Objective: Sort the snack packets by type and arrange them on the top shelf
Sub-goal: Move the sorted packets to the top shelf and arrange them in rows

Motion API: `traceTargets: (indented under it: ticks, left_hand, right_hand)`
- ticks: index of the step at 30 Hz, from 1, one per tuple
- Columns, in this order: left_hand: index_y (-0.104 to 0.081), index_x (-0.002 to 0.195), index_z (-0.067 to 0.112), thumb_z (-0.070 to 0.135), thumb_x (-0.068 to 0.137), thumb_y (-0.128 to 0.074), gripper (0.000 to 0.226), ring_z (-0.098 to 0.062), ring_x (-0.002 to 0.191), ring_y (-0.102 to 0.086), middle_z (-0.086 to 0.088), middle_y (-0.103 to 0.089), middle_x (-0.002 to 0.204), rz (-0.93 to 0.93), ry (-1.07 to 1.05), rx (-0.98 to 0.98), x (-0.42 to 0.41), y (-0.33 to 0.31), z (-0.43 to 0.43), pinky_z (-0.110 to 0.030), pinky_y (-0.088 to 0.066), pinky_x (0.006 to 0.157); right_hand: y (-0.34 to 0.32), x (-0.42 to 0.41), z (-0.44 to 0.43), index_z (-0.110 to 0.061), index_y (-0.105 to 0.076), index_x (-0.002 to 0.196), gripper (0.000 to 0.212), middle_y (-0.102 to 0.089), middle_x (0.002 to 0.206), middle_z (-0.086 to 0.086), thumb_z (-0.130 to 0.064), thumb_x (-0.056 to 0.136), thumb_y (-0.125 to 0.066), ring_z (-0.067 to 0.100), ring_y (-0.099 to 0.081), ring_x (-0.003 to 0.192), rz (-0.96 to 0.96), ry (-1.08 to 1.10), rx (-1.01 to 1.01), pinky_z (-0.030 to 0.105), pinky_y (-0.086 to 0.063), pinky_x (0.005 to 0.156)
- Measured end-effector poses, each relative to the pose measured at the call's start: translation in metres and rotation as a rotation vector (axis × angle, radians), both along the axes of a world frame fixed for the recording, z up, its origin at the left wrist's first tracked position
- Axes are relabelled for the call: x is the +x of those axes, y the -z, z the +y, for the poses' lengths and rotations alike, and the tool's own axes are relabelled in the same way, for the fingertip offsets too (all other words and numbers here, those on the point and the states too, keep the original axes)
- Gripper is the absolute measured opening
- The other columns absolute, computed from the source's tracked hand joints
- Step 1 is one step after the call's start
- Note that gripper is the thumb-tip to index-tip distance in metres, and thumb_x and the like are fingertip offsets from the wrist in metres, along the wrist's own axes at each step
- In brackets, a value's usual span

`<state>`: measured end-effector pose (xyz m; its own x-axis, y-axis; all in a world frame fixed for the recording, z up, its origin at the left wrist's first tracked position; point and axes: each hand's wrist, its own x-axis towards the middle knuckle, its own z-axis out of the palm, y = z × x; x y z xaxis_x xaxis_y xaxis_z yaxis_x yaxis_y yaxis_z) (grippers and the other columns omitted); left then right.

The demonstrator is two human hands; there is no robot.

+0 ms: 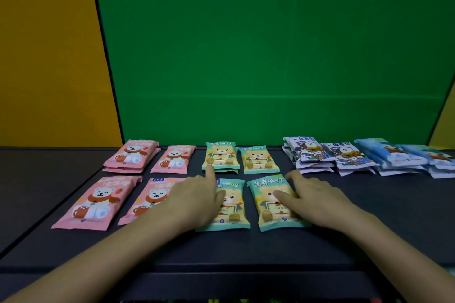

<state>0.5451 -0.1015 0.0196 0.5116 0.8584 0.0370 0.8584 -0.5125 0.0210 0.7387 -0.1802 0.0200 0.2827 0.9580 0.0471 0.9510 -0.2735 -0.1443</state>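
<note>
Now, tidy-up step I'd say: squaring the teal bear packets [259, 158] on the shelf [246, 246]. L hand [197, 194]: index straight on the rear-left stack's edge, other fingers on the front-left pkt. R hand [312, 194] flat, fingers spread, on the front-right pkt. Pink polar-bear pkts [98, 202] lie left of the teal, blue-white stacks [310, 150] right. Next, prob: light nudges, rows even.

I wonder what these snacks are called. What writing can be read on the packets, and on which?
"逢考必过": along the top of the front right teal bear packet.
"一夜": title start on the white bear packets; the rest is blurred.
Too blurred: title on the pink polar-bear packets.
Nothing readable: the blue packets.
Small print everywhere: too small.
</note>
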Motion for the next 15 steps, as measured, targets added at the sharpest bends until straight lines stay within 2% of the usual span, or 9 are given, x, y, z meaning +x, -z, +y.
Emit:
traceTargets:
  ticks: [4, 7, 10, 12, 15]
  left_hand:
    - [-0.031, 0.130, 0.012, 0.040, 0.099, -0.022, 0.043, -0.027, 0.106, -0.055, -0.010, -0.059, 0.116, 0.043, 0.029, 0.056, 0.004, 0.004, 0.003, -0.038, -0.042, 0.082]
    - [-0.036, 0.128, 0.012, 0.041, 0.099, -0.021, 0.043, -0.028, 0.107, -0.054, -0.010, -0.059, 0.117, 0.071, 0.048, 0.073, 0.004, 0.005, 0.008, -0.038, -0.042, 0.082]
    - [-0.044, 0.122, 0.012, 0.042, 0.098, -0.027, 0.042, -0.028, 0.106, -0.055, -0.010, -0.059, 0.115, 0.114, 0.075, 0.183, 0.002, -0.001, 0.013, -0.034, -0.038, 0.076]
    - [-0.049, 0.117, 0.011, 0.041, 0.096, -0.034, 0.040, -0.028, 0.104, -0.056, -0.011, -0.060, 0.112, 0.071, 0.106, 0.286, 0.003, -0.010, 0.016, -0.033, -0.037, 0.073]
    - [-0.052, 0.114, 0.012, 0.040, 0.095, -0.039, 0.037, -0.032, 0.096, -0.059, -0.012, -0.065, 0.101, -0.137, 0.166, 0.384, 0.013, -0.023, 0.024, -0.035, -0.044, 0.076]
  right_hand:
    - [0.002, -0.005, 0.004, -0.022, -0.033, 0.132, 0.052, -0.057, 0.118, 0.005, -0.056, 0.093, -0.030, 0.027, -0.054, 0.111, -0.064, -0.003, 0.029, 0.034, -0.034, 0.075]
    - [0.002, -0.009, 0.004, -0.021, -0.035, 0.133, 0.054, -0.058, 0.119, 0.007, -0.056, 0.093, -0.028, 0.028, -0.054, 0.111, -0.115, 0.006, 0.045, 0.035, -0.034, 0.075]
    - [-0.001, -0.007, 0.002, -0.022, -0.044, 0.127, 0.053, -0.059, 0.119, 0.007, -0.059, 0.092, -0.026, 0.027, -0.054, 0.111, -0.113, 0.021, 0.025, 0.035, -0.033, 0.075]
    - [-0.008, 0.001, -0.003, -0.026, -0.052, 0.120, 0.053, -0.058, 0.121, 0.005, -0.062, 0.091, -0.027, 0.026, -0.053, 0.113, -0.070, 0.057, 0.021, 0.034, -0.034, 0.077]
    - [-0.020, 0.032, -0.010, -0.028, -0.057, 0.113, 0.043, -0.059, 0.123, 0.003, -0.058, 0.090, -0.036, 0.025, -0.053, 0.114, -0.029, 0.141, 0.106, 0.034, -0.038, 0.080]
